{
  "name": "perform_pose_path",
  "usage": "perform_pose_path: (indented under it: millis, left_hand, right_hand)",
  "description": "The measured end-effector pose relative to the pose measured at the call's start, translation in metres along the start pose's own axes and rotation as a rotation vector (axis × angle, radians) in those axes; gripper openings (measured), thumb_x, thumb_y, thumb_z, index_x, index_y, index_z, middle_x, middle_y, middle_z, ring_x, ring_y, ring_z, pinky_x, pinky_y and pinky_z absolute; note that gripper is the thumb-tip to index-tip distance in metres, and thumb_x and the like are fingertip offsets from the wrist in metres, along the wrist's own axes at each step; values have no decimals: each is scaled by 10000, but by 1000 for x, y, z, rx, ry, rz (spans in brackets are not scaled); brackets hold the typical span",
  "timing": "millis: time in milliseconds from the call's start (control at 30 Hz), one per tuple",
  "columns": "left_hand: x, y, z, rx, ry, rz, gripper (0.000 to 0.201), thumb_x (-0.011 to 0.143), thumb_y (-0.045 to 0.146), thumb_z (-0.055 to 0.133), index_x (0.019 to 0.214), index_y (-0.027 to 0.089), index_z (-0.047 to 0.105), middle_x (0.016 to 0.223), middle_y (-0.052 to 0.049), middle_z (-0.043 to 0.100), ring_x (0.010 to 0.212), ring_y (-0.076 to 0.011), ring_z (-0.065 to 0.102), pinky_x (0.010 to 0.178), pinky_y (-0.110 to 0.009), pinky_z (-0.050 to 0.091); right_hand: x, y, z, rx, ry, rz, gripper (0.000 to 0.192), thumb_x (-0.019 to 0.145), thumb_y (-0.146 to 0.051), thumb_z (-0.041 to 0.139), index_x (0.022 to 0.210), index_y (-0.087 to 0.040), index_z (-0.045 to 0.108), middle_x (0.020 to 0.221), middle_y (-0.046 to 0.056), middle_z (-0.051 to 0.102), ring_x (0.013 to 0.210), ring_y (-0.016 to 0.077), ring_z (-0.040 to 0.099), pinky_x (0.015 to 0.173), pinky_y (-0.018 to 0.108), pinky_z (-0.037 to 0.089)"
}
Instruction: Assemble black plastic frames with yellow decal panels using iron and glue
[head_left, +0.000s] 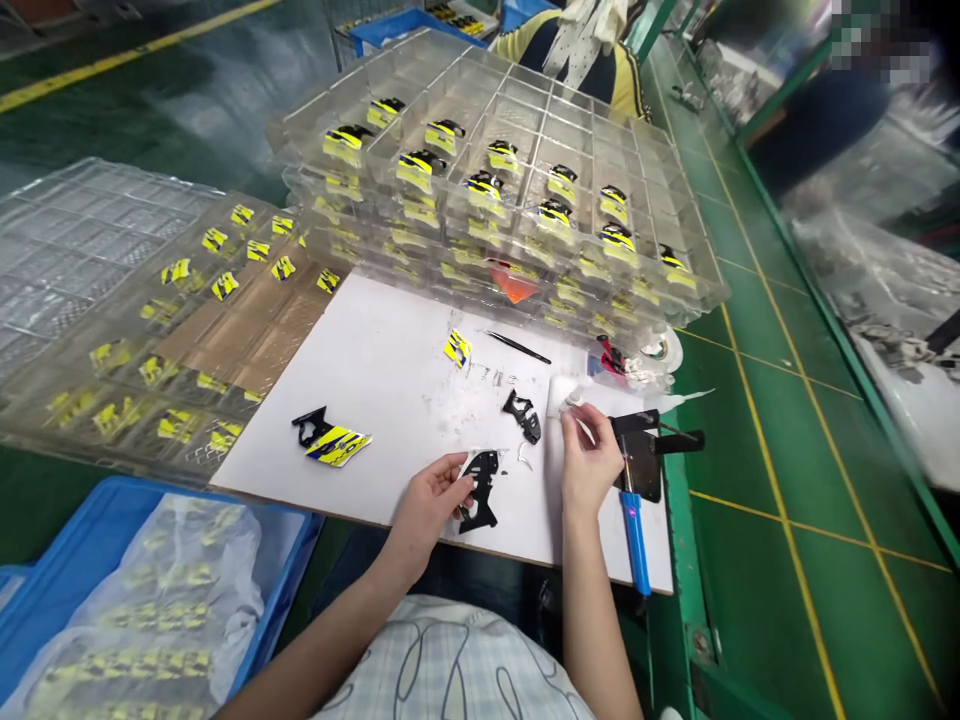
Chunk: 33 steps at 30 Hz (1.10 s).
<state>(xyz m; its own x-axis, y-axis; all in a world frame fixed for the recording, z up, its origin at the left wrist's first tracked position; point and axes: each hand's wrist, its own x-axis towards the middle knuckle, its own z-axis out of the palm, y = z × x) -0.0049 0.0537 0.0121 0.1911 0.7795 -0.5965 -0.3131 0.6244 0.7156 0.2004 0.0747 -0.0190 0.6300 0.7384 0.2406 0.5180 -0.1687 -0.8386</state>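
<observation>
My left hand (pixel 429 502) is closed on the edge of a black plastic part (pixel 480 492) with cut-out holes, over the front of a white board (pixel 382 350). My right hand (pixel 589 455) is in a pinch at a small white object (pixel 574 397); whether it grips this is not clear. Between the hands lies a second black plastic part (pixel 523 415). A black part with a yellow and blue panel (pixel 337 445) rests to the left. Farther back are a loose yellow and blue panel (pixel 457 348) and black tweezers (pixel 519 347).
Stacked clear compartment trays (pixel 525 110) with yellow and black parts stand behind the board. More trays (pixel 187 330) lie left. A blue-handled soldering iron (pixel 634 540) leans by a black stand (pixel 643 480) at right. A blue crate (pixel 289 545) holds wrapped parts. A person (pixel 626 85) is beyond the stack.
</observation>
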Motion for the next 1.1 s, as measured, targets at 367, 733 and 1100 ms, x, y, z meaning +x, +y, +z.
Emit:
perform_pose_path:
  millis: [367,733,1100]
  left_hand:
    - [6,-3,-4,47,-72,9,323,711,306,681,986,161,592,765,38,566,526,-70,517,467,-190,295]
    - [2,-9,-1,113,-93,105,465,776,244,596,1232,158,612,778,47,472,545,-73,493,529,-205,451]
    - [2,-20,1,200,-89,145,364,844,291,600,1191,184,579,752,46,501,563,-86,479,491,-183,509]
  right_hand:
    - [26,-5,-4,-234,-105,-47,379,926,-549,495,883,-193,620,859,125,752,770,275,698,796,385,493]
    - [5,-57,-26,262,-9,-50,400,952,-575,548,841,-192,580,837,56,676,824,213,702,759,351,557]
    - [-14,-67,-8,1087,-193,300,240,694,-193,796,771,-216,570,718,-36,571,705,135,559,708,287,483]
